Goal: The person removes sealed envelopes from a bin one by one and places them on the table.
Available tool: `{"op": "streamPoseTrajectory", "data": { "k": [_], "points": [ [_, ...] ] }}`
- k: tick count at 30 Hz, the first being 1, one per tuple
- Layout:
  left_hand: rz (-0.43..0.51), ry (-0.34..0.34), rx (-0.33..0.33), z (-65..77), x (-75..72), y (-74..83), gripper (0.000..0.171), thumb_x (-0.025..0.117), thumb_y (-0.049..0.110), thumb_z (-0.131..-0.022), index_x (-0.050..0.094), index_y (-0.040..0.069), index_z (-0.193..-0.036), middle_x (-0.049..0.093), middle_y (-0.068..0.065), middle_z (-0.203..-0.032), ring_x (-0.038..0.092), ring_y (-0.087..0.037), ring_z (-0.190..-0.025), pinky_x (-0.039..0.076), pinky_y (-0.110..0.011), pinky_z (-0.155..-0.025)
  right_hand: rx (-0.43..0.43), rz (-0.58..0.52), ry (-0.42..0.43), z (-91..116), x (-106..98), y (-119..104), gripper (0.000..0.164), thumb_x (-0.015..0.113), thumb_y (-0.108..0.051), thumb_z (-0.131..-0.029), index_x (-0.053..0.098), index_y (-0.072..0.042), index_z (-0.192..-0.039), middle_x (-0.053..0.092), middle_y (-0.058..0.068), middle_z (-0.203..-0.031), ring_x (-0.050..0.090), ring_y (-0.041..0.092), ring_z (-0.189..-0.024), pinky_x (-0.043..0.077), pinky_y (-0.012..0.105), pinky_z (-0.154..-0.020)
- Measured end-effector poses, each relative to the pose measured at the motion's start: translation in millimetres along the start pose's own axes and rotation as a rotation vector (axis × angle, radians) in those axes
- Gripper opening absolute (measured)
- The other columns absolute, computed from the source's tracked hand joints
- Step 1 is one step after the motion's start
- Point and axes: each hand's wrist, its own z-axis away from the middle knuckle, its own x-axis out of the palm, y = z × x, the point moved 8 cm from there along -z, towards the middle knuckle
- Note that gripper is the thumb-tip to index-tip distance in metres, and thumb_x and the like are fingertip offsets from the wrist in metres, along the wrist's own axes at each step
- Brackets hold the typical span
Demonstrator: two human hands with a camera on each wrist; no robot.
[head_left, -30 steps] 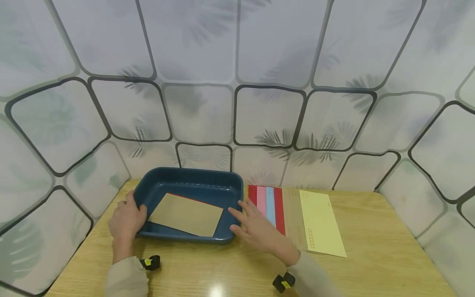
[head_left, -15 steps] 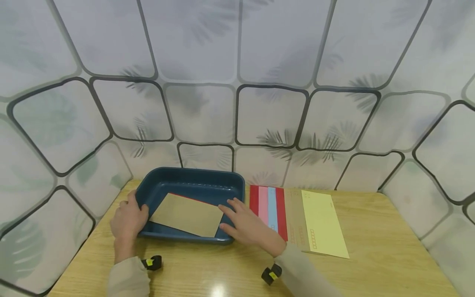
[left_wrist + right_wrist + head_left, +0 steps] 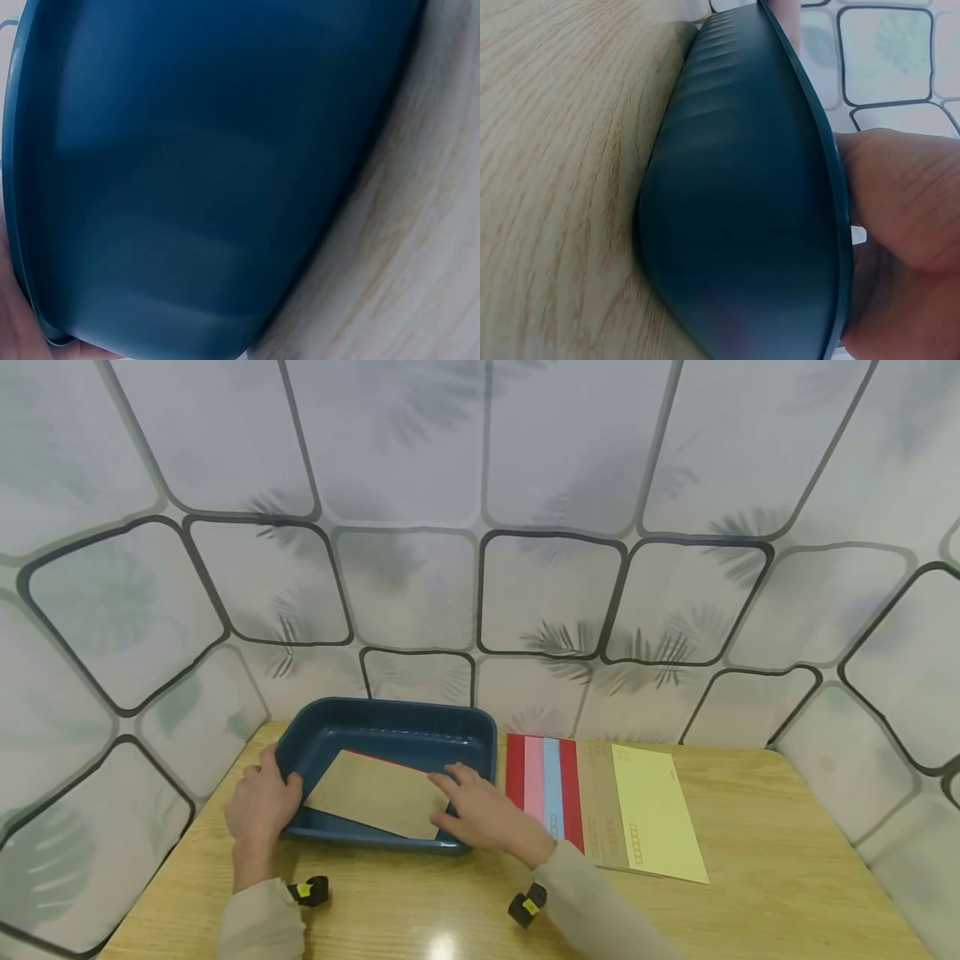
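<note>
A dark blue tray stands on the wooden table, its outer wall filling much of both wrist views. Inside it, at a slant, lies a tan envelope with a thin red edge showing along its far side. My left hand grips the tray's left rim, thumb over the inner side. Over the tray's right end, my right hand has its fingers extended, and their tips overlap the envelope's right edge in the head view. In the right wrist view, that hand shows just beyond the tray's rim.
Right of the tray lies an overlapping row of envelopes: red, pink, light blue, red again, tan, and pale yellow on the outside. A patterned curtain rises behind the table.
My right hand has moved left, from the tray's right rim to over the tan envelope's right edge. My left hand still grips the left rim.
</note>
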Motion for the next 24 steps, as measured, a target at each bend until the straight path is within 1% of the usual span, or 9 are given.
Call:
{"op": "streamPoseTrajectory", "data": {
  "k": [7, 11, 18, 24],
  "points": [
    [-0.001, 0.009, -0.001, 0.3, -0.4, -0.6, 0.063, 0.042, 0.027, -0.089, 0.018, 0.004, -0.143, 0.043, -0.038, -0.118, 0.047, -0.052, -0.097, 0.041, -0.065, -0.069, 0.025, 0.011, -0.038, -11, 8, -2, 0.062, 0.053, -0.042, -0.09, 0.034, -0.014, -0.141, 0.039, 0.018, -0.141, 0.032, 0.031, -0.129, 0.037, 0.047, -0.101],
    [0.004, 0.01, 0.005, 0.5, 0.0, 0.6, 0.063, 0.043, 0.026, -0.089, 0.018, 0.004, -0.143, 0.043, -0.038, -0.117, 0.047, -0.052, -0.096, 0.041, -0.065, -0.069, 0.042, 0.023, -0.063, -18, 11, -4, 0.064, 0.054, -0.044, -0.088, 0.035, -0.013, -0.141, 0.041, 0.018, -0.139, 0.035, 0.031, -0.126, 0.037, 0.047, -0.1],
    [-0.001, 0.019, 0.008, 0.4, -0.3, 0.0, 0.062, 0.043, 0.027, -0.089, 0.019, 0.004, -0.143, 0.044, -0.037, -0.116, 0.048, -0.052, -0.095, 0.041, -0.065, -0.068, 0.04, 0.108, -0.093, -37, 14, -7, 0.069, 0.058, -0.05, -0.083, 0.038, -0.013, -0.138, 0.048, 0.018, -0.132, 0.041, 0.032, -0.12, 0.04, 0.046, -0.097],
    [-0.002, 0.012, 0.003, -0.1, 0.2, 0.7, 0.062, 0.043, 0.027, -0.089, 0.02, 0.003, -0.142, 0.045, -0.037, -0.115, 0.048, -0.052, -0.095, 0.042, -0.064, -0.068, 0.049, 0.101, -0.104, -46, 16, -6, 0.076, 0.058, -0.057, -0.08, 0.036, -0.014, -0.138, 0.049, 0.016, -0.131, 0.043, 0.03, -0.118, 0.04, 0.046, -0.096]
  ]
}}
